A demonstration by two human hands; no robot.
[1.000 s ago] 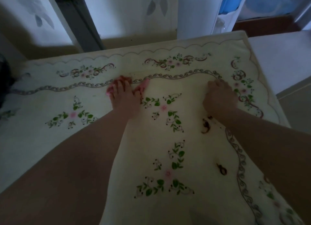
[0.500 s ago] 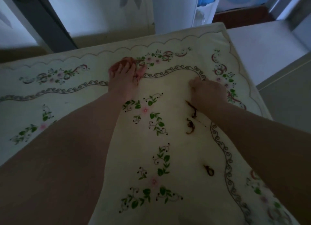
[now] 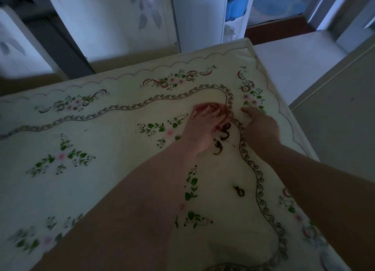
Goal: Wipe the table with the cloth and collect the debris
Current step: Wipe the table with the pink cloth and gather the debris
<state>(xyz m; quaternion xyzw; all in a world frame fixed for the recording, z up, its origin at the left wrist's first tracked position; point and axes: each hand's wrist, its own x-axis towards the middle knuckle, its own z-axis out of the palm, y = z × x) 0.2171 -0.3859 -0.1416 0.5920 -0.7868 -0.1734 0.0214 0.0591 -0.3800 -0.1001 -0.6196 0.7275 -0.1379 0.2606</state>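
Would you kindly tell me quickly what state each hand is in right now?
Left hand: open, pressing the red cloth onto the table.
Right hand: open, holding nothing.

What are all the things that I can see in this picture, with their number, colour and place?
table cover: one, cream with green and pink flower print, spread over the table.
cloth: one, reddish, under the left hand, towards the far right corner.
debris pieces: about four, dark brown, curled; a cluster between the two hands, one apart nearer the person.
cabinets: white, behind the table; number unclear.
blue container: one, on a shelf behind the table.
left hand: one, presses on the cloth.
right hand: one, open, just right of the cluster.
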